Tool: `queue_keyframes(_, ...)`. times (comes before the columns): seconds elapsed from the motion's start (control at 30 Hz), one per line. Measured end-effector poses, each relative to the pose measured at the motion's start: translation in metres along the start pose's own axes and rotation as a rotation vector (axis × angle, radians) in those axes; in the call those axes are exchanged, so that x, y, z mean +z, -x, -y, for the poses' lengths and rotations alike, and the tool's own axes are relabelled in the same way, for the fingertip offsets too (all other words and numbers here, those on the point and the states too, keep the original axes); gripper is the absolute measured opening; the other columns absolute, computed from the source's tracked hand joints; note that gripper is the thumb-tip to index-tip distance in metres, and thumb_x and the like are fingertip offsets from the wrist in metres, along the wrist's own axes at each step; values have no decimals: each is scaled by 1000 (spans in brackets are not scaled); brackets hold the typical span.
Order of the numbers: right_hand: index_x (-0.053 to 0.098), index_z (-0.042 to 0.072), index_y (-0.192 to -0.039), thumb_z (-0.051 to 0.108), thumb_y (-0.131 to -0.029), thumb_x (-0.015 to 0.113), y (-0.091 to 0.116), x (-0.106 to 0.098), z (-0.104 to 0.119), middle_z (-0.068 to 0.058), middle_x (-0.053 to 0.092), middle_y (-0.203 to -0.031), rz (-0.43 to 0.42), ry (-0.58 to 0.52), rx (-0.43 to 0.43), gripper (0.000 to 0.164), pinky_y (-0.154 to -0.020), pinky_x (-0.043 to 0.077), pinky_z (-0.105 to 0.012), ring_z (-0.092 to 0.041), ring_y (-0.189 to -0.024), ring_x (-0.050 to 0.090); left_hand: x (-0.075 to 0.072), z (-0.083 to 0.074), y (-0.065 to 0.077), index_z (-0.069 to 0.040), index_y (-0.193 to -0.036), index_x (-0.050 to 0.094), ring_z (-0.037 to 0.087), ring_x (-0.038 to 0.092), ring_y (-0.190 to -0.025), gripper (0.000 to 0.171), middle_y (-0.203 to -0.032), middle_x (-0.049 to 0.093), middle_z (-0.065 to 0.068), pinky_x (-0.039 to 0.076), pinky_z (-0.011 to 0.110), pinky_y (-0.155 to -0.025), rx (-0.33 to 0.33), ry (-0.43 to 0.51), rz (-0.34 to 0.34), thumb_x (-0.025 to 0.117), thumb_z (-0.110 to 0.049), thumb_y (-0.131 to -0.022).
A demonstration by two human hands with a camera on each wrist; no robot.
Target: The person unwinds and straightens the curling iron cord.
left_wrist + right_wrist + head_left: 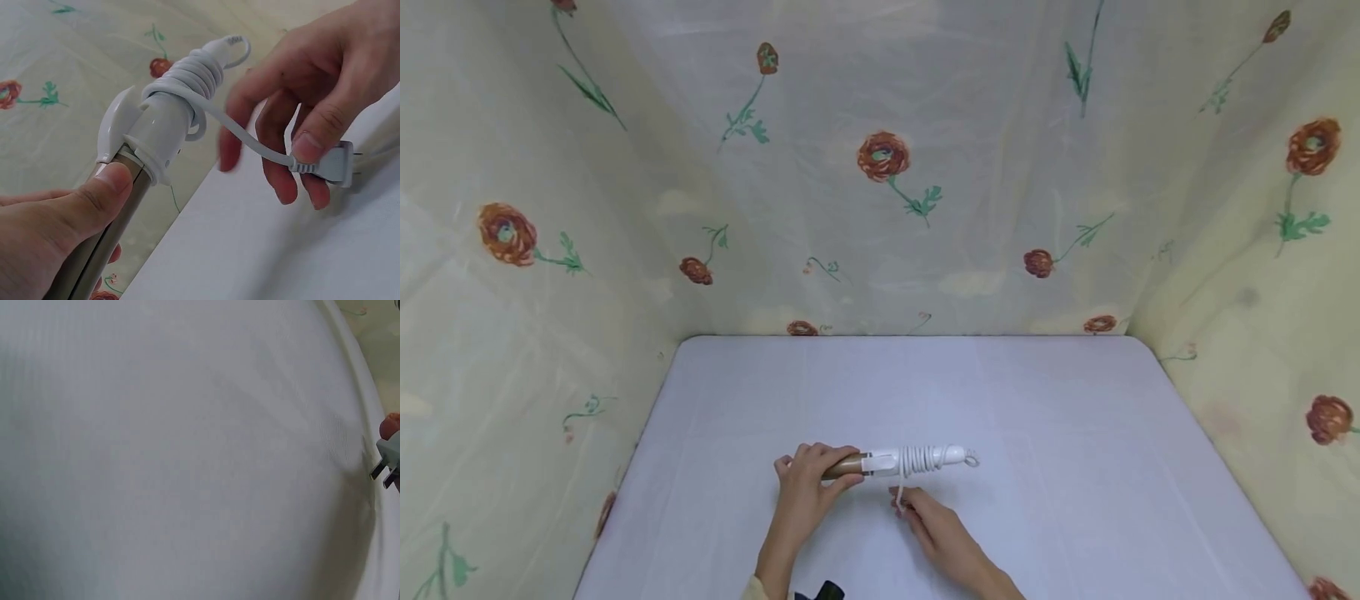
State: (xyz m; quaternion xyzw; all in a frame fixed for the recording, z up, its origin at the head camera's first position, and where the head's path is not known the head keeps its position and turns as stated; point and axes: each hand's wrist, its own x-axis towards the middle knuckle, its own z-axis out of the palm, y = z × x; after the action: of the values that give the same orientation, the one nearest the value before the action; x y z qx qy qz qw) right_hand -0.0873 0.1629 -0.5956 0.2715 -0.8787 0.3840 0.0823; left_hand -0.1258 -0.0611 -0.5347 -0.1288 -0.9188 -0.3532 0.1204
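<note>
A curling iron [883, 463] with a white handle and a brownish metal barrel [103, 228] lies nearly level across the head view. My left hand [805, 481] grips it by the barrel, the thumb [100, 194] lying along the metal near the white clamp lever [117, 122]. White cord [194, 74] is wound in several turns round the handle, and a loose length runs from it to my right hand [946, 535]. There, thumb and fingers pinch the two-pin plug [334, 165], its pins pointing away from the iron. Only the plug's end [390, 453] and a fingertip show in the right wrist view.
A white-covered table [1037, 408] spreads beneath both hands. Pale cloth walls [970, 225] printed with red flowers enclose its back and sides. At the head view's bottom edge, a small black object [830, 591] shows by the left forearm.
</note>
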Motion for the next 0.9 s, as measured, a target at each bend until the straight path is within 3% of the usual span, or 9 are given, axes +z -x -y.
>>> queue_keyframes(0.1,53,8,-123,3,-94,54,2,1,5,1,64,-104,-6,-56,26,29,-82,52,-23,-7,-95,63,1,1,0,-32,-105,71,8,49,-81,35,-89,68,-10,21,41,-79,-3,-4,-2,77,-40,-71)
queue_keyframes(0.3,59,10,-108,9,-97,52,1,-1,13,0,66,-96,-58,-122,79,13,-72,51,-21,-8,-82,62,2,3,0,-32,-105,70,9,50,-82,35,-89,68,-9,21,43,-81,-11,-8,-20,76,-41,-71)
queue_keyframes(0.47,59,10,-101,15,-101,44,-4,-5,19,-2,66,-90,-60,-244,146,16,-69,51,-23,-14,-77,62,4,3,-2,-31,-104,71,10,50,-81,35,-88,68,-8,21,42,-79,1,-15,-50,77,-39,-70)
queue_keyframes(0.63,58,1,-101,11,-100,45,-8,-8,24,-15,65,-94,-77,-413,256,17,-74,54,-34,-22,-81,68,5,3,-5,-31,-105,71,10,50,-83,36,-90,68,-9,23,44,-81,1,-26,-62,76,-41,-71)
queue_keyframes(0.77,59,-1,-102,3,-97,49,-11,-10,32,-19,65,-98,-90,-425,334,11,-74,55,-32,-23,-82,68,4,3,-4,-31,-106,71,10,50,-83,37,-91,68,-8,23,45,-82,-14,-19,-50,76,-41,-71)
queue_keyframes(0.9,55,0,-114,4,-97,50,-9,-11,40,-19,65,-101,-48,-467,419,18,-76,54,-30,-15,-83,65,3,5,1,-31,-105,71,10,50,-83,37,-90,69,-9,22,43,-80,-44,-22,-28,76,-41,-69)
